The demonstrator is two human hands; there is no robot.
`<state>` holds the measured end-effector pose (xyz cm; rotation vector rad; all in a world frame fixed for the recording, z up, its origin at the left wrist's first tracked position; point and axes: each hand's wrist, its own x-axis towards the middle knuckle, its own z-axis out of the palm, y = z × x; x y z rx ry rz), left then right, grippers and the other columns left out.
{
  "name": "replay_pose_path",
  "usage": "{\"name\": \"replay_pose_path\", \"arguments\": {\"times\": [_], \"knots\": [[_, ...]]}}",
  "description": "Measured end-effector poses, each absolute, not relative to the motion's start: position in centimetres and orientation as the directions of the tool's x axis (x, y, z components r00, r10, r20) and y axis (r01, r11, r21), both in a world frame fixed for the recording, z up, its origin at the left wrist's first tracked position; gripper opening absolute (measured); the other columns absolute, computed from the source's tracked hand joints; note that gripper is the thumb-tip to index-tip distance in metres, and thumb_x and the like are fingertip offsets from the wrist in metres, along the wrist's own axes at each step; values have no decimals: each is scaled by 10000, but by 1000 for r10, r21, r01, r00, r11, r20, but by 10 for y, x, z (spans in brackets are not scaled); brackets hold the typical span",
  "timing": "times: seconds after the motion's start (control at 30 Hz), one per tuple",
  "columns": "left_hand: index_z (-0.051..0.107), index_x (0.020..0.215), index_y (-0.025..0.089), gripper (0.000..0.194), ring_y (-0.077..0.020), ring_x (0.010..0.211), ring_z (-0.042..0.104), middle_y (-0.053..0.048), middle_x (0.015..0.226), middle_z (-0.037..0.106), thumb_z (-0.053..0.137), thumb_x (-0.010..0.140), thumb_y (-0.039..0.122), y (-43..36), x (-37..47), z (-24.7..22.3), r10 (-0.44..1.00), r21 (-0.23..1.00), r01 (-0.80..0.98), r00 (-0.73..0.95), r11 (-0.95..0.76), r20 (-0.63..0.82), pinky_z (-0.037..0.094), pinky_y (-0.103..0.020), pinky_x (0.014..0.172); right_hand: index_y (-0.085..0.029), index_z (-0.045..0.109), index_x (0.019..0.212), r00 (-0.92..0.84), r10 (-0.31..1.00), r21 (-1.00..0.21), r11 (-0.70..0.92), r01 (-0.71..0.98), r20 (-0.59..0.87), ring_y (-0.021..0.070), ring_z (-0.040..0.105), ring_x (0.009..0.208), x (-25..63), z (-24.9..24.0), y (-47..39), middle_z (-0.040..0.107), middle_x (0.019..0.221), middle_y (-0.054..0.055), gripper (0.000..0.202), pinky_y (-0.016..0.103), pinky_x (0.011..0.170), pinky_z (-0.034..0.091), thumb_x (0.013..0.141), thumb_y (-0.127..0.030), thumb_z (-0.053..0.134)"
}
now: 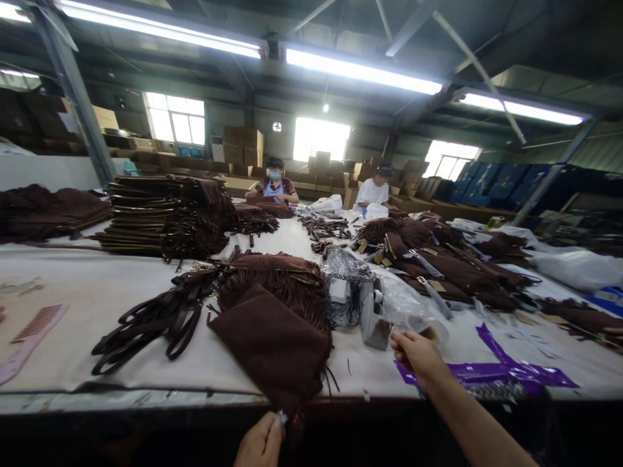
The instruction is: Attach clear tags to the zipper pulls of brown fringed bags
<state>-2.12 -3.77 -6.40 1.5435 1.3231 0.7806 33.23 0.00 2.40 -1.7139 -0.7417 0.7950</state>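
Note:
A dark brown bag (272,331) lies over a pile of fringed brown bags (272,275), its lower corner hanging past the table's front edge. My left hand (261,441) is closed at that corner, with a small shiny silver piece at the fingertips. Farther right, my right hand (419,357) is pinched beside a grey box-like holder (374,324); whatever sits between the fingers is too small to make out. Clear plastic (403,295) lies just behind that hand. Dark straps (150,318) with loops spread out left of the bag.
A tall stack of brown zippered bags (146,217) stands at the back left. More bags (438,259) are heaped at right. A pink comb (36,340) lies at left, purple plastic (501,371) at front right. Two people (275,185) work across the table.

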Motion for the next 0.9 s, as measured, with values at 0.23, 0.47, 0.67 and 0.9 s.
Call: {"name": "replay_pose_path", "arguments": {"times": [0.23, 0.47, 0.67, 0.9], "knots": [[524, 715, 196, 441, -166, 681, 484, -21, 716, 568, 325, 936, 522, -49, -21, -39, 967, 930, 366, 246, -23, -73, 356, -268, 642, -193, 526, 563, 608, 759, -910, -390, 138, -233, 87, 422, 342, 344, -3, -1, 526, 442, -18, 207, 198, 331, 283, 615, -330, 672], [530, 758, 196, 345, -158, 686, 518, -45, 758, 599, 305, 983, 328, -57, -24, -37, 965, 824, 538, 259, -176, 37, 355, -278, 656, -172, 634, 662, 10, 972, -881, -217, 421, -234, 87, 487, 447, 262, 21, -34, 616, 560, -3, 284, 206, 444, 358, 772, -434, 631], [573, 852, 196, 304, -176, 714, 581, -55, 810, 640, 318, 984, 297, -64, -28, -42, 954, 602, 745, 280, -288, 109, 388, -287, 638, -172, 623, 687, -311, 865, -878, -254, 407, -394, 63, 426, 382, 148, 14, -48, 620, 541, -26, 269, 188, 394, 286, 822, -395, 558], [568, 898, 193, 185, -208, 699, 588, -54, 814, 619, 388, 938, 196, -70, -32, -50, 933, 326, 874, 331, -361, 145, 422, -309, 589, -166, 625, 633, -137, 870, -790, -351, 503, -473, 73, 393, 328, 112, -11, -34, 568, 450, -21, 282, 197, 358, 258, 823, -348, 521]]}}
